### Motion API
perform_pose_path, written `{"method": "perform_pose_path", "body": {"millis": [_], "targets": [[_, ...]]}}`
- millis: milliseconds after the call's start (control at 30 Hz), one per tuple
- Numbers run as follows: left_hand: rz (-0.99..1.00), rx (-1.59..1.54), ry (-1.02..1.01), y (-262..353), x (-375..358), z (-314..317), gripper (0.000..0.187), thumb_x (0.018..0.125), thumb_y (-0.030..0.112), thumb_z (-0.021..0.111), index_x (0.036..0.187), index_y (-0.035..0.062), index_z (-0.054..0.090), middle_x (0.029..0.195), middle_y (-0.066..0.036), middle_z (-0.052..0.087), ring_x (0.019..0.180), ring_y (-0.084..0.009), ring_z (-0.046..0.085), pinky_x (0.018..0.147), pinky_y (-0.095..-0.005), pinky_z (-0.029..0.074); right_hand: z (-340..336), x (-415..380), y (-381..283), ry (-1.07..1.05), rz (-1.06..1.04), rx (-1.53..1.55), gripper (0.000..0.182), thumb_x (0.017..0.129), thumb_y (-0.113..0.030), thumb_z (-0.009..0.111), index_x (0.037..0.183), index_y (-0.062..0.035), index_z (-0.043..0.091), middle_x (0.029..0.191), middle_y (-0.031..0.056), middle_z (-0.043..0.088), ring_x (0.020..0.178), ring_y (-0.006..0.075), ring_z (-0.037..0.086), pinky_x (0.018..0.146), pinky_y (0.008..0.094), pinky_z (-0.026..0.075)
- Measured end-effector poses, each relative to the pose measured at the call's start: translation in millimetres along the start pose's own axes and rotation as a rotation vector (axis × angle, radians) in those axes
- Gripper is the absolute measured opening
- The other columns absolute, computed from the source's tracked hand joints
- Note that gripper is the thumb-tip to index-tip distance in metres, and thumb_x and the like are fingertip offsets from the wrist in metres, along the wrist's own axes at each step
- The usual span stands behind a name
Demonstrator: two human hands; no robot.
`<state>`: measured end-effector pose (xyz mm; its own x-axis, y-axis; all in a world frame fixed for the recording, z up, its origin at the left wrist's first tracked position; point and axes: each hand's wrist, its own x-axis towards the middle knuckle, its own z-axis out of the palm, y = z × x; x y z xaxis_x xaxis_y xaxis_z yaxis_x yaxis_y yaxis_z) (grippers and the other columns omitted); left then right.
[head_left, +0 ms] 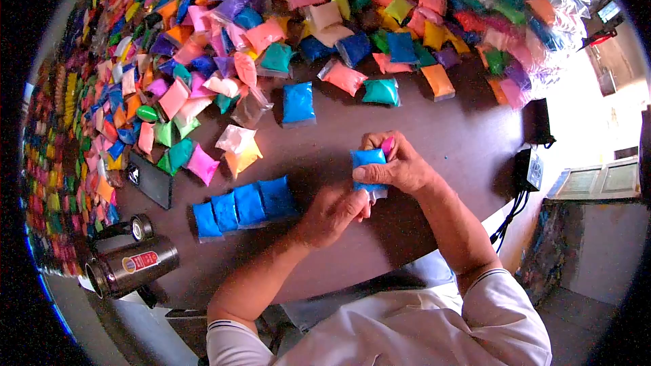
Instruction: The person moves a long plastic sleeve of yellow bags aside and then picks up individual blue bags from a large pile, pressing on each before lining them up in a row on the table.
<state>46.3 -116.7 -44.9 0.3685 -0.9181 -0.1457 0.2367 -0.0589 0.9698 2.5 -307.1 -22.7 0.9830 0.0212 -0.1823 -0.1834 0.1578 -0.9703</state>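
Brown bench (434, 142), pouch heap behind. Blue pouch (368, 160) clamped in right hand (400, 166); left hand (336, 213) pinched its base. Mid-sealing, prob.; next, set by blue row (244, 207).

Bare table (434, 129) btwn blue packet row (241, 207) & packet heap (325, 20); flask (132, 266) blocks left.

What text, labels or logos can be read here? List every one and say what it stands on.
No text in this view can be read.
Red label on the metal flask: printing there, too blurred to read.
Black flat box: a small white mark, not legible.
Black device at the table edge: pale markings, too small to read.
Blue packet in the right hand and left hand: no print shows.
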Motion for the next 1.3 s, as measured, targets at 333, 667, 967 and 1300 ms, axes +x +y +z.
{"method": "perform_pose_path", "body": {"millis": [333, 667, 967, 1300], "targets": [[-0.014, -0.068, 0.057, -0.3, 0.9, 4.8, 0.041, 0.101, 0.036, 0.036, 0.080, 0.0045, 0.053, 0.074, -0.004, 0.053, 0.066, -0.0122, 0.050, 0.063, -0.0281, 0.043, -11.2, -1.4, 3.0, 0.014, 0.137, -0.041, 0.043, 0.076, -0.030, 0.079, 0.104, -0.0026, 0.059, 0.093, 0.0039, 0.065, 0.084, 0.0134, 0.059, 0.078, 0.0300, 0.049], [0.003, -0.029, 0.050, 0.6, 0.5, 6.1, 0.039, 0.101, 0.033, 0.037, 0.080, 0.0037, 0.052, 0.072, -0.003, 0.052, 0.065, -0.0120, 0.049, 0.060, -0.0283, 0.043, -12.9, -4.4, 4.0, -0.040, 0.076, 0.041, 0.024, 0.079, -0.022, 0.077, 0.087, -0.0059, 0.061, 0.079, -0.0017, 0.061, 0.075, 0.0075, 0.055, 0.068, 0.0244, 0.045], [0.400, 0.465, 0.041, -15.0, 3.3, 19.8, 0.028, 0.091, 0.022, 0.053, 0.071, 0.0028, 0.050, 0.066, -0.013, 0.048, 0.061, -0.0288, 0.053, 0.060, -0.0380, 0.045, 1.2, 8.1, 5.7, 0.269, -0.065, 0.087, 0.016, 0.086, -0.019, 0.070, 0.086, -0.0052, 0.062, 0.080, -0.0046, 0.060, 0.070, 0.0055, 0.052, 0.064, 0.0230, 0.044], [0.556, 0.823, 0.040, -18.0, -5.6, 35.3, 0.025, 0.087, 0.024, 0.057, 0.068, 0.0069, 0.055, 0.066, -0.012, 0.058, 0.061, -0.0312, 0.060, 0.057, -0.0421, 0.049, 50.4, 23.4, 19.0, 0.104, -0.180, -0.570, 0.031, 0.081, -0.010, 0.073, 0.104, -0.0031, 0.055, 0.088, 0.0094, 0.061, 0.076, 0.0098, 0.056, 0.065, 0.0260, 0.046]]}}
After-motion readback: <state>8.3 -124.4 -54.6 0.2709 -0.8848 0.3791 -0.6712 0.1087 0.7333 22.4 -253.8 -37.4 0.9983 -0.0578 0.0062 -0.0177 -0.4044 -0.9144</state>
